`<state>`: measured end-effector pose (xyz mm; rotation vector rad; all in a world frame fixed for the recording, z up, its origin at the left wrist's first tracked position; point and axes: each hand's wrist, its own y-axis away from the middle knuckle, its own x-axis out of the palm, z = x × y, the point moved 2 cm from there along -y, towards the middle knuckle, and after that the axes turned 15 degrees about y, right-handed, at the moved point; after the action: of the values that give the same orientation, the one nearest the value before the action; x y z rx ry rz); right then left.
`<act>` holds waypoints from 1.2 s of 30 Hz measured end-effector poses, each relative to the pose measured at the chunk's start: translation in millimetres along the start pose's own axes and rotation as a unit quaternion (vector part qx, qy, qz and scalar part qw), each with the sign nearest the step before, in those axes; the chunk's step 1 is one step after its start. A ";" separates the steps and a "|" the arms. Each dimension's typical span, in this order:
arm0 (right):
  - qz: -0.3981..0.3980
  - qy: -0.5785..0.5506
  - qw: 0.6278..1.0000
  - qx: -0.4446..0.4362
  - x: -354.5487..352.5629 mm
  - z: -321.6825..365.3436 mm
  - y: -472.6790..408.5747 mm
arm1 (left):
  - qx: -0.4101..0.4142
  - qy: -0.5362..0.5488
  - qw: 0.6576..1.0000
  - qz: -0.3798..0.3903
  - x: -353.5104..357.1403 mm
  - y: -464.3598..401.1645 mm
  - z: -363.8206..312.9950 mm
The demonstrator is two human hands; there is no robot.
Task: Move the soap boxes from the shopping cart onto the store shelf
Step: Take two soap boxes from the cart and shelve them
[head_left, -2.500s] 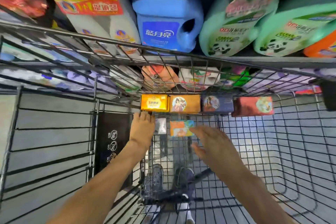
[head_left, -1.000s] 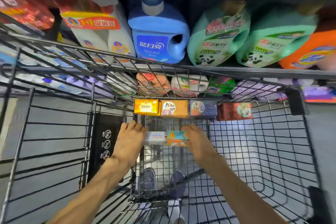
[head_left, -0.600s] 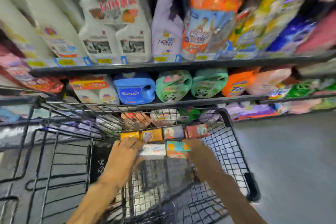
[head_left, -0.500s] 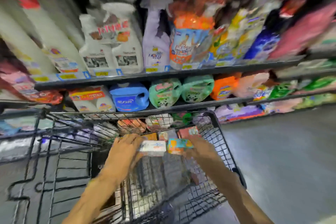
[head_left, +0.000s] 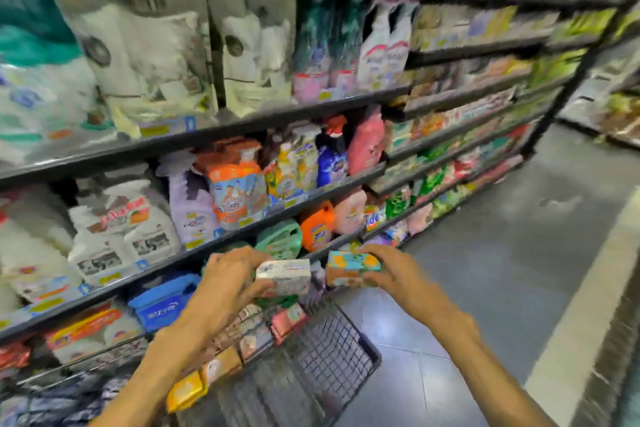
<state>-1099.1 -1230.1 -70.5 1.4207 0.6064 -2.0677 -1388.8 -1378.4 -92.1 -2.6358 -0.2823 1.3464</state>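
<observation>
My left hand [head_left: 228, 284] grips a white soap box [head_left: 284, 276], held above the wire shopping cart [head_left: 332, 360]. My right hand [head_left: 391, 274] grips a teal and orange soap box [head_left: 349, 265] just to the right of it. Both boxes hover in front of the lower shelves. Several more soap boxes [head_left: 221, 367], yellow, orange and red, line the cart's far wall below my left forearm. The store shelf [head_left: 242, 128] rises behind, packed with detergent bags and bottles. The picture is blurred by motion.
A blue detergent jug [head_left: 162, 302], green jug [head_left: 280, 239] and orange jug [head_left: 317, 227] fill the shelf level near my hands. Grey tiled aisle floor [head_left: 502, 253] stretches to the right. More shelving with small packages [head_left: 467, 107] runs on toward the aisle's far end.
Both hands lifted a soap box each out of the cart and raised them. My view swung up and to the right, from the cart's inside to the shelves and aisle.
</observation>
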 end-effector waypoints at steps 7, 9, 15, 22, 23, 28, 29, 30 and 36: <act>-0.070 -0.009 0.993 0.090 -99.3 -56.0 45.6 | 0.115 0.077 0.990 0.028 0.4 -82.3 -98.2; -0.095 -0.013 0.989 0.111 -120.3 -77.2 58.4 | 0.134 0.089 0.986 0.043 10.2 -105.2 -119.8; -0.143 -0.023 0.977 0.160 -169.8 -149.9 87.5 | 0.174 0.121 0.975 0.059 54.1 -173.3 -189.2; -0.154 -0.016 0.971 0.182 -224.9 -254.9 101.9 | 0.214 0.118 0.966 0.084 110.4 -265.0 -278.8; -0.157 -0.013 0.970 0.184 -234.0 -269.6 102.4 | 0.217 0.116 0.966 0.084 118.4 -278.4 -289.8; -0.161 0.001 0.968 0.191 -277.0 -340.9 101.4 | 0.221 0.118 0.965 0.074 155.9 -335.2 -348.0; -0.163 0.002 0.968 0.192 -284.2 -354.6 99.9 | 0.222 0.119 0.965 0.072 163.4 -346.4 -358.0; -0.165 0.005 0.967 0.194 -291.5 -367.9 97.9 | 0.223 0.119 0.965 0.071 170.3 -358.2 -367.8; -0.181 0.007 0.958 0.223 -326.0 -448.6 73.3 | 0.238 0.117 0.961 0.074 210.3 -440.7 -408.8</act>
<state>-647.4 -936.4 79.8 1.6673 0.4439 -2.6104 -975.7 -926.5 83.1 -2.3977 0.2472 0.9674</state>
